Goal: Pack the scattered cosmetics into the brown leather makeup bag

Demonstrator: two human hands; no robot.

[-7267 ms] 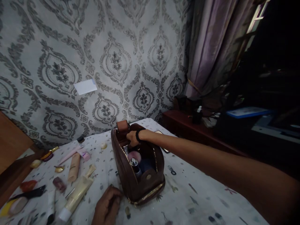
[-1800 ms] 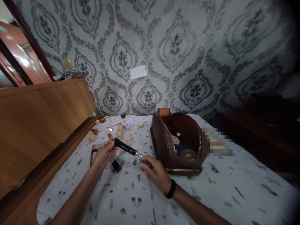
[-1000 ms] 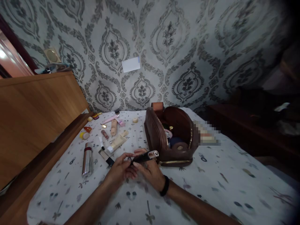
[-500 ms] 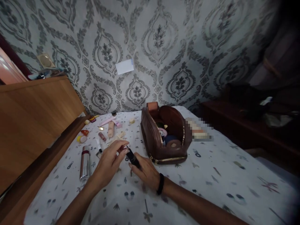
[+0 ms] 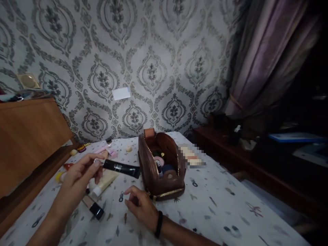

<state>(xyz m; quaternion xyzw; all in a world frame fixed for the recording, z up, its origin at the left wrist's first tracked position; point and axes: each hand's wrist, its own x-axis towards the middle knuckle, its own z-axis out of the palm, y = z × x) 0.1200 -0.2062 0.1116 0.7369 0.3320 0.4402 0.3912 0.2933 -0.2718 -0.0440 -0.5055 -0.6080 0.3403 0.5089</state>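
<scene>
A black tube (image 5: 121, 168) is pinched at its left end by my left hand (image 5: 80, 174), its flat end pointing right toward the bag. My right hand (image 5: 142, 206) is below it with fingers curled and apart, holding nothing. The brown leather bag (image 5: 164, 184) stands unzipped beyond my right hand, with a pink round item (image 5: 159, 160) and other small things inside. Beneath my left hand lie a cream tube (image 5: 106, 182) and a bottle with a black cap (image 5: 96, 211).
Small cosmetics, including a pink item (image 5: 112, 153) and a round cream piece (image 5: 128, 148), lie on the patterned white sheet (image 5: 205, 218). A wooden cabinet (image 5: 30, 136) stands at left. A blurred-out patch is right of the bag; a dark red ledge (image 5: 212, 136) runs along the right.
My left hand has moved left and lifted the black tube away from my right hand, which has let go and opened. The view has shifted to the right.
</scene>
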